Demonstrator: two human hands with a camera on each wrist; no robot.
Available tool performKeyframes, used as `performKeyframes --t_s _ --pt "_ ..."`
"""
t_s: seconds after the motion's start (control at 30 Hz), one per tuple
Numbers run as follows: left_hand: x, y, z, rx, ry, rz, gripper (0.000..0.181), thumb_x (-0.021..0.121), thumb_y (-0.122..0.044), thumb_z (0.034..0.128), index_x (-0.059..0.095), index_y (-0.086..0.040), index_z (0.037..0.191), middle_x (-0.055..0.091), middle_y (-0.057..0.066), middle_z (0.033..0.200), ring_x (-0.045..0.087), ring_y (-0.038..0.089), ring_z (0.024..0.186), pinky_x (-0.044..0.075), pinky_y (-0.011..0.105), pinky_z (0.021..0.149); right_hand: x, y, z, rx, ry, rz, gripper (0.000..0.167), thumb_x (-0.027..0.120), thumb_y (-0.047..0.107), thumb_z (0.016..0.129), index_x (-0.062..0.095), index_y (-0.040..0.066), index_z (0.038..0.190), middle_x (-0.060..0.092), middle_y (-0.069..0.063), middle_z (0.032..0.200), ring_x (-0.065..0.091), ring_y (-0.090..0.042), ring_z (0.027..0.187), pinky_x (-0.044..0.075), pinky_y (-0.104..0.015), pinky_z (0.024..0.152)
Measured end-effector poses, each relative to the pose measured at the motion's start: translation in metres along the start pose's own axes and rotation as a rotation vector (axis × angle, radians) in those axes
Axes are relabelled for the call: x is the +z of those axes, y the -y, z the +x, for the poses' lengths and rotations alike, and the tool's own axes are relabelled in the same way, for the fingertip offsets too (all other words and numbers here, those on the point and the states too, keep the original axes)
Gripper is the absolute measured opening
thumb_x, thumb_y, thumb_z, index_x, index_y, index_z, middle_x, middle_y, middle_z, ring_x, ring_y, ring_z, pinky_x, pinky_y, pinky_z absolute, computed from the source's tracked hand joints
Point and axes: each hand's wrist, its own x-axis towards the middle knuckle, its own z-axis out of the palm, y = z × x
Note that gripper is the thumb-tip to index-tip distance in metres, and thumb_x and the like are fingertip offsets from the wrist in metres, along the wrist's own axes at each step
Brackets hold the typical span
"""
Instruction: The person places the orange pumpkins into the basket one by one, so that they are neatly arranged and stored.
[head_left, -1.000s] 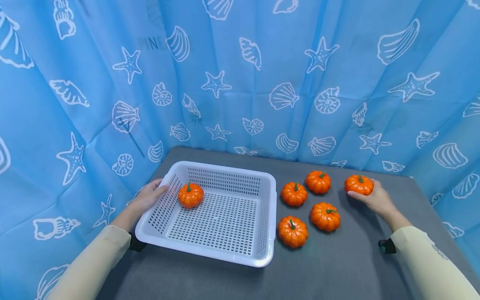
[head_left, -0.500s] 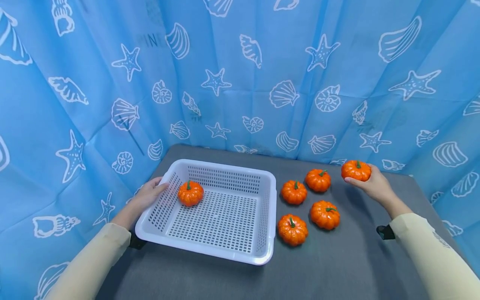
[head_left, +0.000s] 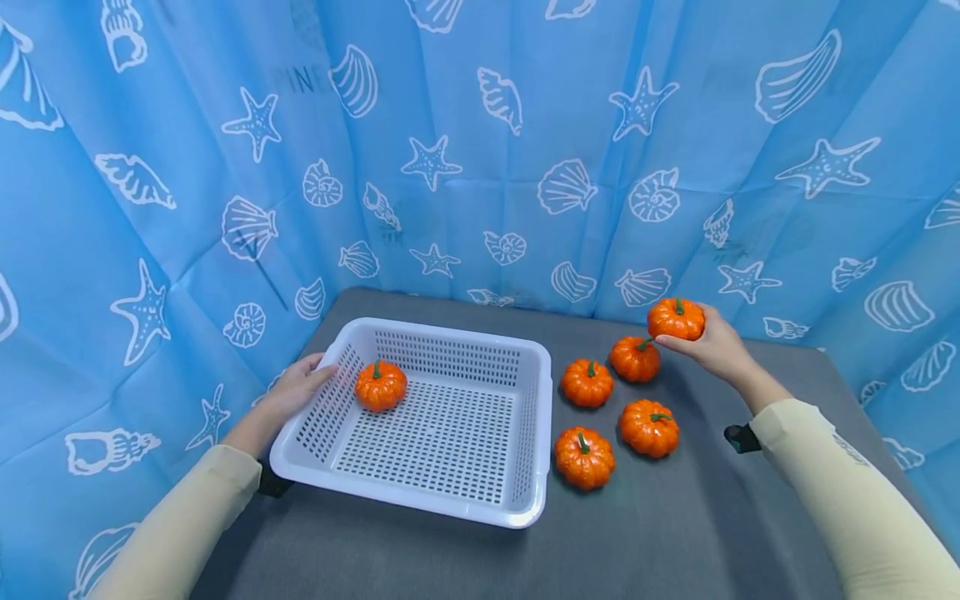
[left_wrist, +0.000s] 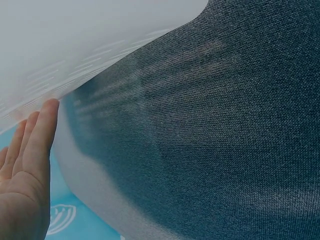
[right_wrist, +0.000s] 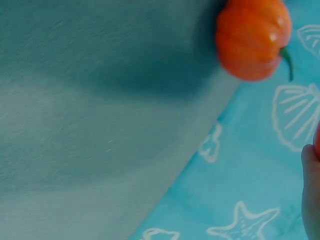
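Note:
In the head view my left hand (head_left: 296, 390) grips the left rim of the white basket (head_left: 408, 508), thumb over the edge; the left wrist view shows straight fingers (left_wrist: 42, 130) against the basket's outer wall (left_wrist: 100, 30). One orange pumpkin (head_left: 381, 386) sits inside, towards the left. My right hand (head_left: 720, 346) holds another pumpkin (head_left: 676, 319) by its right side, raised above the table, just behind and right of a standing pumpkin (head_left: 634, 359). The right wrist view catches only part of that hand (right_wrist: 312, 195) at its edge.
More pumpkins lie on the grey table (head_left: 720, 517) right of the basket: one (head_left: 587, 383) near its wall, one (head_left: 584, 458) towards the front, one (head_left: 648, 428) further right. A blue shell-patterned curtain (head_left: 465, 208) hangs behind and at the sides.
My right hand has lifted its pumpkin off the table and carried it leftward, to near the back pumpkin. My left hand and the basket have stayed in place.

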Motion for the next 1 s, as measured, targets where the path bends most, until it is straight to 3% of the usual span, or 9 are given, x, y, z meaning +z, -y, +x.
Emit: performKeyframes --t_s 0.3,0.63,1.0 --pt "0.001 0.0 0.001 -0.008 0.001 0.001 0.065 0.04 -0.048 0.0986 0.015 -0.019 0.151 0.053 0.026 0.128 0.07 0.031 0.091 0.059 0.047 0.067 0.009 0.034 0.009 -0.045 0.02 -0.025 0.099 0.065 0.05 0.084 0.01 -0.001 0.148 0.036 -0.03 0.134 0.047 -0.04 0.11 0.048 -0.05 0.086" --pt "0.001 0.002 0.002 -0.018 0.0 -0.008 0.065 0.041 -0.048 0.0984 0.015 -0.02 0.151 0.053 0.025 0.128 0.07 0.03 0.089 0.059 0.048 0.066 0.029 0.073 0.026 -0.121 0.043 0.019 0.095 0.067 0.048 0.084 0.012 0.004 0.149 0.037 -0.026 0.138 0.047 -0.039 0.116 0.045 -0.055 0.095" --pt "0.002 -0.001 0.0 -0.017 -0.006 0.0 0.065 0.041 -0.048 0.0986 0.015 -0.02 0.151 0.054 0.025 0.126 0.07 0.03 0.088 0.059 0.047 0.066 0.066 0.13 0.041 -0.21 0.084 0.171 0.09 0.072 0.04 0.082 0.019 0.009 0.148 0.038 -0.017 0.142 0.046 -0.033 0.121 0.042 -0.052 0.102"
